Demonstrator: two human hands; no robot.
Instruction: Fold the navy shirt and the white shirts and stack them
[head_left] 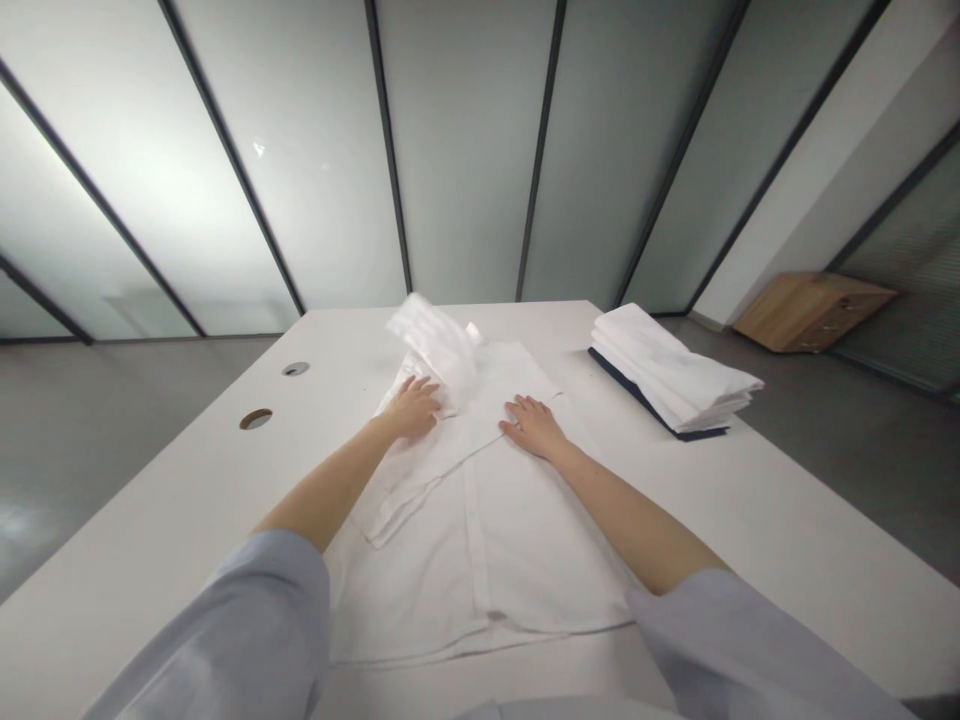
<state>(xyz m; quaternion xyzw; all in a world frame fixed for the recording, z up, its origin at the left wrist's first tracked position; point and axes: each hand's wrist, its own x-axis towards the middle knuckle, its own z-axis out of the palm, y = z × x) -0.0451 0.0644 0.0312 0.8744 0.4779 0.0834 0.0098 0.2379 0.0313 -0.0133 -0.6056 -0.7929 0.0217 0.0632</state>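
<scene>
A white shirt (544,530) lies on the table with its hem toward me and its button strip running up the middle. One sleeve is laid across the body on the left, its cuff end pointing toward me. My left hand (412,407) rests on the fabric near the left shoulder, fingers spread. Just beyond it, a loose blurred fold of white cloth (431,335) rises above the table; whether it is part of the shirt I cannot tell. Flat on the shirt's right side is my right hand (534,425), fingers apart.
A stack of folded white garments (660,365) sits on a dark blue folded piece (637,395) at the right edge of the white table (225,510). Two round cable holes, one a grey grommet (295,369), are at the left. A wooden cabinet (810,308) stands beyond on the floor.
</scene>
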